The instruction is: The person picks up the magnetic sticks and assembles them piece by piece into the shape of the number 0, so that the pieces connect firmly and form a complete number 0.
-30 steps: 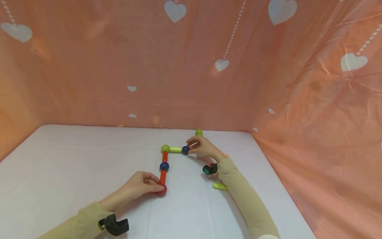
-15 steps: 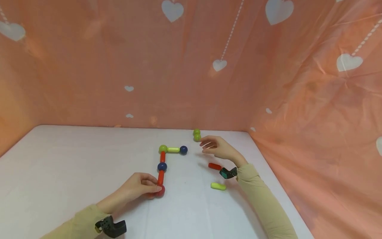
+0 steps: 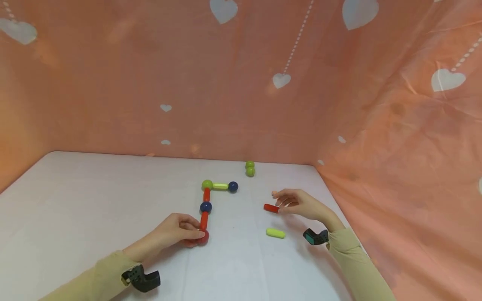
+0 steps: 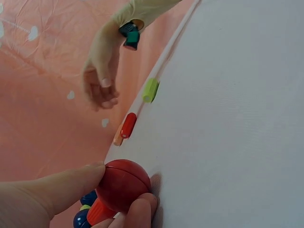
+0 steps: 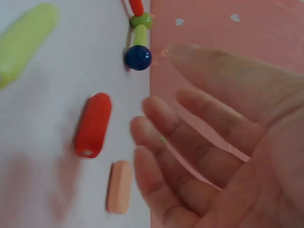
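Observation:
My left hand pinches a red ball between thumb and fingers. From that ball a red rod runs to a dark blue ball, and a second red rod joins it to a green ball. A yellow-green rod leads right from there to another dark blue ball. Over the loose red rod hovers my right hand, its fingers relaxed and holding nothing. Beside that rod lies a peach rod, mostly covered by the hand in the head view.
A loose yellow-green rod lies nearer on the white tabletop. Two green balls touch each other near the far edge. An orange curtain with white hearts stands behind and to the right.
My right hand has left the dark blue ball at the chain's end and moved right and nearer, to the loose red rod. The left hand stays on the red ball.

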Available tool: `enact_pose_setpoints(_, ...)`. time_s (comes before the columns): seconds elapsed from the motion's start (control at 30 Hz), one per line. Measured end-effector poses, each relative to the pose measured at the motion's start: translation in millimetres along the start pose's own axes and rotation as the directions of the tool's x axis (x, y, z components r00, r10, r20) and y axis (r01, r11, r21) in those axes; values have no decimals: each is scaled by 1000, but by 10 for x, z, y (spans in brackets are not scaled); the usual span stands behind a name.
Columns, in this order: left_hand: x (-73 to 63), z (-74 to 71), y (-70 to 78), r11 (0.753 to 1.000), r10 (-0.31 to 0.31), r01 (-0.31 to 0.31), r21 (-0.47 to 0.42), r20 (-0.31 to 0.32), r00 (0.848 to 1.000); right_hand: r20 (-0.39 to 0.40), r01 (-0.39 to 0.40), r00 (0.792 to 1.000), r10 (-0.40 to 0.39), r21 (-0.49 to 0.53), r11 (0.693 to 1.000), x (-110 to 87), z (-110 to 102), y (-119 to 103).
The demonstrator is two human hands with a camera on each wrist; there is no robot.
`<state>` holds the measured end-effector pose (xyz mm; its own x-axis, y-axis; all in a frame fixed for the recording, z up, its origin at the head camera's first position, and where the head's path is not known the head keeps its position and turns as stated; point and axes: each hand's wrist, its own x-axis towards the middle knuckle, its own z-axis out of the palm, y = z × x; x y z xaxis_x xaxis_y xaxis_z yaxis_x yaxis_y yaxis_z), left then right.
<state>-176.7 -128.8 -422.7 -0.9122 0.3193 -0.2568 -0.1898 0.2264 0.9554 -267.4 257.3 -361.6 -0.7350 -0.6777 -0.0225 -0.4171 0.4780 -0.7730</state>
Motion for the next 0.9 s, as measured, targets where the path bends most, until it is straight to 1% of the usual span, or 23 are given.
enact_pose_setpoints(0.07, 20, 1, 27, 1000, -17, 17, 15, -3, 1000, 10, -28, 1000, 29, -18, 999, -102, 30, 27)
enact_pose_setpoints(0.17, 37, 4, 41, 999, -34, 34, 31, -13, 999, 37, -50, 998, 52, -44, 998, -215, 90, 53)
enact_pose_setpoints(0.33, 29, 2, 33, 998, -53, 54, 45, -25, 998, 76, -62, 995, 66, -51, 997, -311, 199, 55)
enact_pose_setpoints(0.67, 14, -17, 25, 998, -59, 59, 17, 2, 998, 35, -36, 999, 40, -95, 995, -342, 388, 92)
enact_pose_setpoints(0.9, 21, -31, 31, 997, -72, 72, 6, 14, 997, 7, -52, 999, 54, -138, 989, -314, 440, 115)
